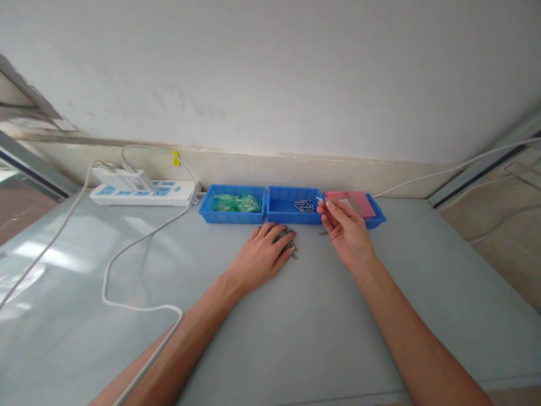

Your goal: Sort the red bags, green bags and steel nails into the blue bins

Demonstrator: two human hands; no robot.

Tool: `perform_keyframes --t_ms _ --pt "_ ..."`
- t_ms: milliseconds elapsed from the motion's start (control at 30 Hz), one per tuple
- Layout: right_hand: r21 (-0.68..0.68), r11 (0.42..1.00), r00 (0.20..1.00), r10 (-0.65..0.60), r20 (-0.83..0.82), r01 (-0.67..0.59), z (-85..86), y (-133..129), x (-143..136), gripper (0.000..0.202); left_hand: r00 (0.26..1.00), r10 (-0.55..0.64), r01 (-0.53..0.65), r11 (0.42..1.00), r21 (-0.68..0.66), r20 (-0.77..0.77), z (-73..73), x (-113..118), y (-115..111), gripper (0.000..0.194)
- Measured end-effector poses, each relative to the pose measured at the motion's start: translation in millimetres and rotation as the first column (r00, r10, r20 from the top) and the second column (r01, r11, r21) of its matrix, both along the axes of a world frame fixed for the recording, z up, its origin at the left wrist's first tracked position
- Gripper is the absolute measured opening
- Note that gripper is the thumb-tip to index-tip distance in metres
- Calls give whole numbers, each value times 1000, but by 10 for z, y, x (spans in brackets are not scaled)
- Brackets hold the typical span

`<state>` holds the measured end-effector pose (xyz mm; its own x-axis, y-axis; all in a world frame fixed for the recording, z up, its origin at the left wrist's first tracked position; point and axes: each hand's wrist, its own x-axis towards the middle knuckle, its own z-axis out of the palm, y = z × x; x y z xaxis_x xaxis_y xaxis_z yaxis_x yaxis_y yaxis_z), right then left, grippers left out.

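Observation:
My left hand [267,251] lies on the table with its fingers spread over a small pile of metal screws [295,249], part of which it hides. Raised in front of the right bin, my right hand [347,228] pinches a small shiny piece, seemingly a screw [320,199], between thumb and fingers. Beneath those fingers, another screw [323,233] rests on the table. Several more screws [305,207] lie in the right part of the middle blue bin [291,216].
A left blue bin [232,217] holds green plastic packets [237,203]. Pink bags [357,203] fill the right blue bin [377,221]. At the back left sits a white power strip [169,197] with plugged-in adapters; a white cable [110,265] crosses the table and my left forearm.

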<state>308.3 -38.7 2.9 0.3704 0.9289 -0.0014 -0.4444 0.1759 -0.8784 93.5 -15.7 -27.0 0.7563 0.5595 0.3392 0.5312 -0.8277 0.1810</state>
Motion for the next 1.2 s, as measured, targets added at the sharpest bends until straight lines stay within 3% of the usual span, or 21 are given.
perform_keyframes --t_ms 167,267,333,400,467,500,600,733,1200 --pt "88 996 984 -32 174 17 53 -33 47 17 1000 0 0 1000 -14 4 5 2 2 39" --pt "118 992 881 -89 465 38 65 -76 144 15 1000 -4 4 1000 -12 3 13 3 1 39" --pt "114 993 670 -87 737 3 63 -117 224 15 1000 -5 5 1000 -8 7 13 3 0 40" --pt "62 995 336 -32 941 -80 60 -166 292 16 1000 -3 3 1000 -7 9 8 1 -2 40" --pt "-23 990 12 25 1000 -139 59 -214 332 22 1000 -2 2 1000 -10 12 3 0 -2 40" --pt "-62 987 -105 46 993 -147 59 -233 339 26 1000 -2 2 1000 -10 16 1 -1 -2 40" --pt "-133 984 -287 94 953 -120 48 -259 330 31 1000 -4 4 1000 -11 18 4 0 -3 40" --pt "-170 980 -347 124 930 -104 -8 -242 315 33 1000 3 -3 1000 -10 -9 15 0 -5 41" --pt "-231 941 -176 191 966 -246 -168 -219 -19 43 1000 12 -12 1000 1 4 0 5 -12 41"
